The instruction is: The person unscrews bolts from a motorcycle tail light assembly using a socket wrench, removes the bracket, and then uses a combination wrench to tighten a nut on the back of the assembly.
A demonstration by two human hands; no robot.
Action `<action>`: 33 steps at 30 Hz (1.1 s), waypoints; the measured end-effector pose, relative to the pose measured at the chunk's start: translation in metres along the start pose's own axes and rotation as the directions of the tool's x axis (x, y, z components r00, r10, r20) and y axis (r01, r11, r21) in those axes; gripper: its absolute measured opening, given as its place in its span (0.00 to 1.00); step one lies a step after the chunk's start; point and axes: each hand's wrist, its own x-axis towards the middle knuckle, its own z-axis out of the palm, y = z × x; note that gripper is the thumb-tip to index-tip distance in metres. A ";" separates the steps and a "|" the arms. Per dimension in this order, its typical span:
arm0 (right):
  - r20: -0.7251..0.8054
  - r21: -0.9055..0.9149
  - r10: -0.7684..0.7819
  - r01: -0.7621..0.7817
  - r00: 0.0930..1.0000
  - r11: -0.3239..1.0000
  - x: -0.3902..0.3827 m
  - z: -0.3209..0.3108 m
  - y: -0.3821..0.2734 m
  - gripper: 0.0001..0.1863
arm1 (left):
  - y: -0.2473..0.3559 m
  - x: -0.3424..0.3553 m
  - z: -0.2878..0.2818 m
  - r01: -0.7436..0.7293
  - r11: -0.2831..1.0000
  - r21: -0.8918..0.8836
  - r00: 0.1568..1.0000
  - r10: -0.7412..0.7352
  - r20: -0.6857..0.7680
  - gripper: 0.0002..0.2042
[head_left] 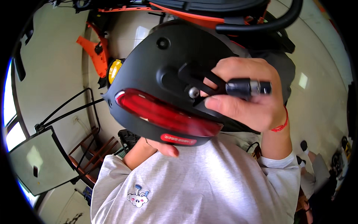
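Note:
In front of my chest is a black plastic scooter tail panel (149, 67) with a long red tail light (164, 114) and a small red reflector (178, 139) below it. My left hand (164, 148) grips the panel's lower edge, with most of its fingers hidden behind it. Over the panel's right side, my right hand (257, 93) pinches a forked black bracket (214, 84). A dark cylinder with a metallic band (250, 87) extends from the bracket across the hand. Near my right thumb, a round-headed silver bolt (193, 92) shows beside the bracket.
An orange-and-black vehicle body with a curved black bar (257, 28) stands ahead. To the left are an orange plastic part (93, 52), a yellow round thing (115, 71), a framed panel (43, 162) and a brown wooden rack (93, 155). Another person's legs (313, 168) show at right.

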 end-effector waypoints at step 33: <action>-0.463 0.572 0.561 -0.252 0.686 0.780 -0.127 0.037 0.024 0.19 | 0.075 -0.094 0.025 -0.122 -0.642 0.757 0.963 0.108 0.247 0.16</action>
